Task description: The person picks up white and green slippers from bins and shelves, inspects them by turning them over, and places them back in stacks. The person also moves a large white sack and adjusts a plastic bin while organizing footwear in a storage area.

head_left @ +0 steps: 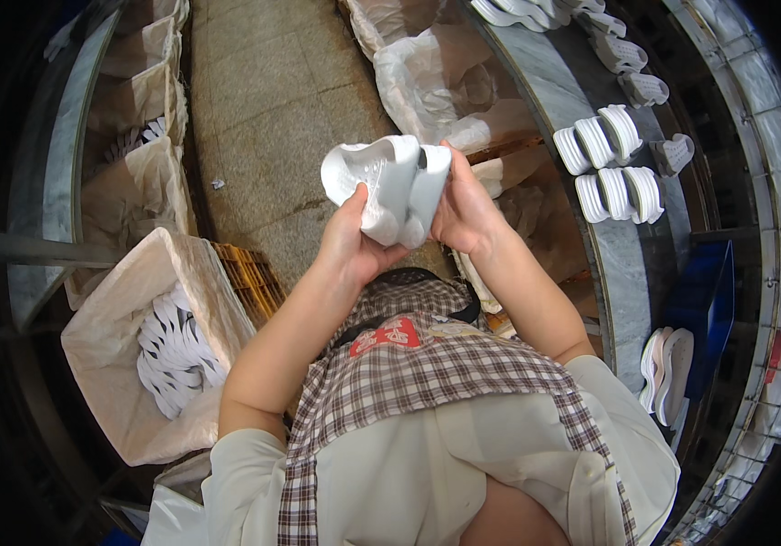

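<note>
Both my hands are raised in front of my chest, holding a pair of white moulded clogs (pixel 394 196) side by side. My left hand (pixel 356 238) is closed on the nearer left part, its thumb over the edge and its fingers underneath. On the other side, my right hand (pixel 465 207) wraps round the right clog, with most of its fingers hidden behind it. One opening faces up and left and shows a textured inner surface.
At left, a lined bin (pixel 113 387) holds white strap-like pieces (pixel 176 350), with an orange crate (pixel 249 278) beside it. Along the right bench (pixel 613 273) lie stacked white soles (pixel 598 141) and several grey-white clogs (pixel 649 89). A blue crate (pixel 704 296) stands beyond.
</note>
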`<state>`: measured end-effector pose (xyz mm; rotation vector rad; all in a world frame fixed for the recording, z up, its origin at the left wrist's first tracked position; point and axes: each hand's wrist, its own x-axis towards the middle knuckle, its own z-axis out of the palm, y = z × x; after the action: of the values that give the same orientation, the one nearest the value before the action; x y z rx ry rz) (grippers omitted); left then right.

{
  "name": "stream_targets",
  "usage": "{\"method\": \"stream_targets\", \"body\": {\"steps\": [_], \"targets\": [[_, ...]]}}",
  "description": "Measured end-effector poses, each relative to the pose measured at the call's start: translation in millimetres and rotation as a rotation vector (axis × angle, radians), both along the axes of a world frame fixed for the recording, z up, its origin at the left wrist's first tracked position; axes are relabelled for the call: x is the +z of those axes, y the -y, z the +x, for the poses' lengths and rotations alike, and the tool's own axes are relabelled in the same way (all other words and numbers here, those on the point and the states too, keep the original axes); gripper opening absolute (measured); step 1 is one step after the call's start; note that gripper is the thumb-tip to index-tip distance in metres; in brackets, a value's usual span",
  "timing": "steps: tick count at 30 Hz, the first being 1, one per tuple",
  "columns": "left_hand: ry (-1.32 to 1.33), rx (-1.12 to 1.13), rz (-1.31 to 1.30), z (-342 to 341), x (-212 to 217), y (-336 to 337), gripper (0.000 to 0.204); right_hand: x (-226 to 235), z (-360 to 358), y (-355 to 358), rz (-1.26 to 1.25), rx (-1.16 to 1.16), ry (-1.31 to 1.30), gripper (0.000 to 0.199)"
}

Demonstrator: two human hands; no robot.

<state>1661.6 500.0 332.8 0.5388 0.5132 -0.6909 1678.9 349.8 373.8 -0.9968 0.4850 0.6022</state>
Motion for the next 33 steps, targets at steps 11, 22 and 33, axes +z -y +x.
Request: {"method": "stream_targets", "body": {"steps": [11,22,33], "targets": [[0.496,0.129,-0.162,16,12,-19,0.049,35,-13,-11,0.028,0.073,0.638,0.065],[0.589,0.084,-0.246,22,17,-29,0.051,40,-26,-14,0.025,0.085,0.799,0.075],[0.747,0.101,-0.140,27,5,-32,0.043,44,-34,-9,0.033,0.057,0.759,0.069]]}}
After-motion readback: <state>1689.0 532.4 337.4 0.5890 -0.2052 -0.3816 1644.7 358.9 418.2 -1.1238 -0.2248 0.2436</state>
